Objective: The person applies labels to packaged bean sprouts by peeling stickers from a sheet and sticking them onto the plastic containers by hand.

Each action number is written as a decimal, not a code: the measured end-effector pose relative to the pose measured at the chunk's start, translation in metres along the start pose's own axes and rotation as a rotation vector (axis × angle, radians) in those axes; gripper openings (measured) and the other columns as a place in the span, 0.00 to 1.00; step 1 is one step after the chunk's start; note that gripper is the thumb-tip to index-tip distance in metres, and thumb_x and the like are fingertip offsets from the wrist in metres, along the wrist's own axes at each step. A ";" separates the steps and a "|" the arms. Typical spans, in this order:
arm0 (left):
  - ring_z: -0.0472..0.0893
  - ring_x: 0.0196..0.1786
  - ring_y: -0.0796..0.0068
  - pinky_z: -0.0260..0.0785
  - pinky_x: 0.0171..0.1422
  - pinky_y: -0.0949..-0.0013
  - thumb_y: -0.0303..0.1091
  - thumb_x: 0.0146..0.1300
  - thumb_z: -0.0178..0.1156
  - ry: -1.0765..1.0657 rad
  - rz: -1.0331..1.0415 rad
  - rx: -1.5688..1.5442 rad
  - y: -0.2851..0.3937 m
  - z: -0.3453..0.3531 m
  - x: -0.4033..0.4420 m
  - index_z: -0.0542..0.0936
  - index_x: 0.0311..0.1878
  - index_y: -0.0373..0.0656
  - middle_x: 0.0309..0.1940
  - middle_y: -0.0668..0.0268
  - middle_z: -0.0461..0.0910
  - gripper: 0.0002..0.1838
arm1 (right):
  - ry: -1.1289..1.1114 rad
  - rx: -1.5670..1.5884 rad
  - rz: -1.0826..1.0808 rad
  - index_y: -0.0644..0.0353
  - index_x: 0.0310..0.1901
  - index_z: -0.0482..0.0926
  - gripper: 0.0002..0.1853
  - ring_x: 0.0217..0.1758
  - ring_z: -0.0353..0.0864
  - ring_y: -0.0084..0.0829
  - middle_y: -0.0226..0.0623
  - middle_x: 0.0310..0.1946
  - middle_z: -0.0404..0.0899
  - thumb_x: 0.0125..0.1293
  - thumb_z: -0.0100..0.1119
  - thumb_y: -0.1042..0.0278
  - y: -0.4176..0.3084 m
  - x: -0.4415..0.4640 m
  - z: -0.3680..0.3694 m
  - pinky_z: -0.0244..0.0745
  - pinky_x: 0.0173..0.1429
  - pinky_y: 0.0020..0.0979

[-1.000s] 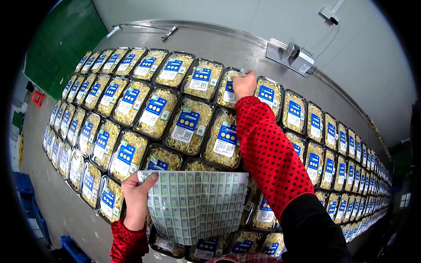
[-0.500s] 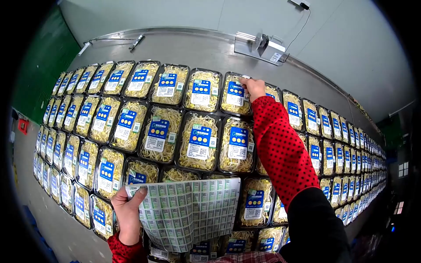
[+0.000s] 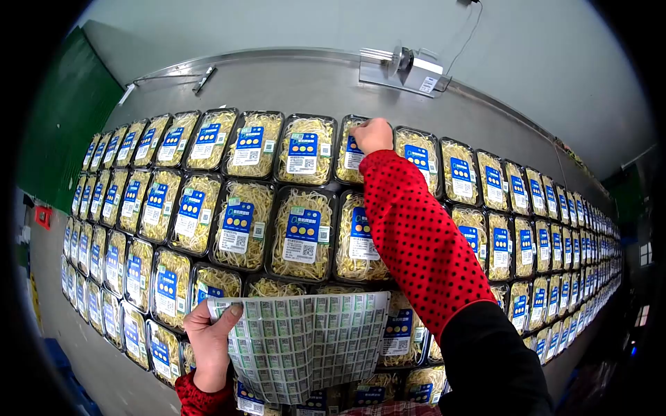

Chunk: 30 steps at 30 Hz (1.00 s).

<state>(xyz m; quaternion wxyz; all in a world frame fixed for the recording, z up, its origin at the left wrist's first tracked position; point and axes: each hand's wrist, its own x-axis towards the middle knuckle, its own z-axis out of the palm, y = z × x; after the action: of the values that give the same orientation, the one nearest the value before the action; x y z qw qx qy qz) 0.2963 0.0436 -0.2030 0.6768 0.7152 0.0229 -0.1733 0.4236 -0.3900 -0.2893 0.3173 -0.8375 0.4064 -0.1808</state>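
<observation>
My left hand [image 3: 210, 343] grips the upper left corner of a sheet of stickers [image 3: 309, 350], thumb on top. The sheet carries rows of small green and white stickers with square codes, and it sags over the nearer packs. My right hand [image 3: 374, 135] is at a pack of bean sprouts [image 3: 348, 166] in the farthest row, fingers bent and pressed together over the upper part of its blue and white label. Whatever lies under those fingertips is hidden. Beside it, another bean sprout pack [image 3: 305, 149] bears a small green sticker at its label's upper left.
Several rows of bean sprout packs in black trays cover much of the metal table [image 3: 277, 80]. Behind them stands a small machine with a disc [image 3: 416, 69], its cord running up the wall. A dark-handled tool [image 3: 205, 80] lies at the back left.
My right hand has shifted left across the pack's label, toward its upper left part. The view has moved slightly. My left hand still holds the sticker sheet.
</observation>
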 end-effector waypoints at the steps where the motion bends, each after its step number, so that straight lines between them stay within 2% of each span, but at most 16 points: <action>1: 0.69 0.25 0.89 0.59 0.31 0.80 0.20 0.55 0.67 -0.011 0.002 0.008 0.001 0.003 0.000 0.82 0.30 0.36 0.23 0.75 0.78 0.03 | 0.009 -0.108 -0.019 0.60 0.32 0.87 0.16 0.36 0.84 0.48 0.50 0.29 0.83 0.47 0.69 0.57 0.001 0.002 0.002 0.77 0.46 0.40; 5: 0.69 0.26 0.89 0.61 0.33 0.80 0.20 0.55 0.66 -0.008 0.004 0.053 0.012 0.011 0.000 0.82 0.31 0.36 0.24 0.74 0.79 0.02 | 0.060 -0.292 -0.051 0.60 0.33 0.86 0.17 0.37 0.83 0.50 0.48 0.31 0.83 0.45 0.70 0.55 0.015 0.010 -0.014 0.78 0.45 0.42; 7: 0.70 0.26 0.89 0.61 0.33 0.80 0.19 0.56 0.65 -0.010 0.026 0.048 0.017 0.012 -0.003 0.82 0.31 0.36 0.24 0.74 0.79 0.02 | 0.110 -0.201 -0.095 0.62 0.32 0.85 0.12 0.38 0.83 0.51 0.50 0.31 0.83 0.49 0.67 0.63 0.047 0.022 -0.041 0.78 0.44 0.41; 9: 0.70 0.27 0.88 0.62 0.34 0.80 0.20 0.56 0.65 -0.026 0.021 0.043 0.015 0.011 -0.003 0.82 0.32 0.36 0.24 0.73 0.79 0.02 | -0.064 0.293 0.058 0.69 0.30 0.81 0.13 0.29 0.81 0.35 0.42 0.27 0.82 0.50 0.70 0.67 0.083 0.039 -0.081 0.76 0.38 0.36; 11: 0.70 0.26 0.88 0.61 0.33 0.80 0.21 0.56 0.66 -0.053 0.026 0.076 0.013 0.016 -0.003 0.82 0.31 0.36 0.23 0.73 0.79 0.02 | -0.210 0.724 0.238 0.69 0.36 0.78 0.15 0.27 0.77 0.32 0.37 0.27 0.78 0.47 0.70 0.74 0.095 0.032 -0.107 0.75 0.34 0.34; 15: 0.70 0.25 0.89 0.61 0.32 0.80 0.22 0.56 0.66 -0.082 0.022 0.079 0.017 0.038 -0.006 0.82 0.31 0.36 0.23 0.73 0.79 0.02 | -0.276 0.891 0.179 0.69 0.41 0.75 0.21 0.28 0.76 0.32 0.37 0.28 0.76 0.41 0.69 0.82 0.110 0.036 -0.100 0.73 0.31 0.32; 17: 0.70 0.25 0.89 0.61 0.32 0.80 0.22 0.56 0.66 -0.128 0.051 0.103 0.020 0.043 -0.006 0.82 0.31 0.36 0.23 0.73 0.80 0.02 | -0.189 0.640 0.128 0.67 0.38 0.76 0.20 0.30 0.77 0.32 0.37 0.29 0.76 0.38 0.68 0.82 0.116 0.051 -0.086 0.74 0.34 0.32; 18: 0.71 0.25 0.89 0.61 0.31 0.81 0.21 0.55 0.66 -0.137 0.057 0.095 0.025 0.048 -0.007 0.82 0.32 0.36 0.23 0.73 0.80 0.02 | -0.114 0.502 0.081 0.68 0.37 0.77 0.19 0.33 0.80 0.39 0.43 0.30 0.79 0.39 0.67 0.81 0.112 0.052 -0.083 0.76 0.39 0.36; 19: 0.71 0.25 0.89 0.61 0.31 0.81 0.21 0.55 0.66 -0.134 0.059 0.101 0.027 0.051 -0.007 0.82 0.32 0.36 0.23 0.73 0.80 0.02 | -0.117 0.508 0.082 0.68 0.37 0.77 0.19 0.33 0.80 0.39 0.43 0.30 0.79 0.39 0.67 0.81 0.108 0.052 -0.082 0.76 0.39 0.36; 21: 0.72 0.26 0.89 0.62 0.32 0.81 0.21 0.55 0.66 -0.123 0.075 0.127 0.027 0.056 -0.006 0.82 0.32 0.36 0.23 0.73 0.80 0.03 | 0.053 -0.122 -0.169 0.67 0.38 0.78 0.17 0.39 0.82 0.44 0.46 0.32 0.81 0.41 0.64 0.80 0.104 0.051 -0.081 0.76 0.45 0.37; 23: 0.73 0.26 0.88 0.65 0.32 0.80 0.21 0.54 0.67 -0.081 0.160 0.274 0.022 0.061 0.000 0.82 0.34 0.35 0.24 0.71 0.81 0.05 | 0.100 -0.339 -0.333 0.65 0.39 0.79 0.20 0.45 0.80 0.49 0.50 0.36 0.81 0.40 0.70 0.73 0.112 0.055 -0.075 0.75 0.52 0.40; 24: 0.72 0.26 0.88 0.64 0.31 0.80 0.22 0.54 0.67 -0.072 0.164 0.388 0.027 0.064 0.002 0.81 0.35 0.34 0.24 0.71 0.80 0.06 | 0.236 -0.362 -0.301 0.66 0.40 0.78 0.21 0.45 0.80 0.50 0.52 0.36 0.81 0.40 0.72 0.72 0.103 0.039 -0.078 0.75 0.52 0.41; 25: 0.72 0.27 0.89 0.64 0.31 0.80 0.23 0.56 0.66 -0.060 0.144 0.456 0.023 0.064 0.007 0.81 0.36 0.34 0.25 0.71 0.80 0.05 | 0.162 -0.337 -0.416 0.66 0.44 0.78 0.23 0.45 0.80 0.51 0.53 0.39 0.80 0.43 0.72 0.71 0.101 0.030 -0.090 0.76 0.52 0.40; 26: 0.71 0.28 0.89 0.63 0.32 0.80 0.23 0.58 0.65 -0.071 0.108 0.252 0.022 0.069 0.011 0.81 0.37 0.34 0.26 0.71 0.81 0.05 | -0.134 -0.209 -0.379 0.66 0.48 0.77 0.23 0.45 0.81 0.44 0.49 0.44 0.80 0.50 0.71 0.69 0.093 0.026 -0.109 0.77 0.51 0.37; 28: 0.74 0.29 0.88 0.65 0.34 0.80 0.25 0.60 0.65 -0.094 0.093 0.052 0.016 0.072 0.016 0.82 0.38 0.34 0.28 0.71 0.82 0.05 | -0.825 0.393 -0.196 0.65 0.55 0.74 0.27 0.49 0.80 0.32 0.42 0.47 0.81 0.57 0.69 0.61 0.051 -0.061 -0.151 0.75 0.55 0.34; 30: 0.74 0.29 0.87 0.65 0.34 0.80 0.26 0.60 0.65 -0.116 0.099 -0.022 0.013 0.076 0.020 0.82 0.38 0.35 0.29 0.71 0.82 0.06 | -1.148 0.481 -0.288 0.62 0.59 0.72 0.29 0.50 0.77 0.28 0.38 0.50 0.78 0.58 0.68 0.58 0.047 -0.135 -0.183 0.74 0.55 0.31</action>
<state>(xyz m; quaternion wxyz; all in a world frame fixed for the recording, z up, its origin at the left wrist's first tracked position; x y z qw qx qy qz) 0.3022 -0.0358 -0.1983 0.6925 0.6966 -0.0499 -0.1807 0.2126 -0.3749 -0.1932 0.6361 -0.7527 0.0030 0.1697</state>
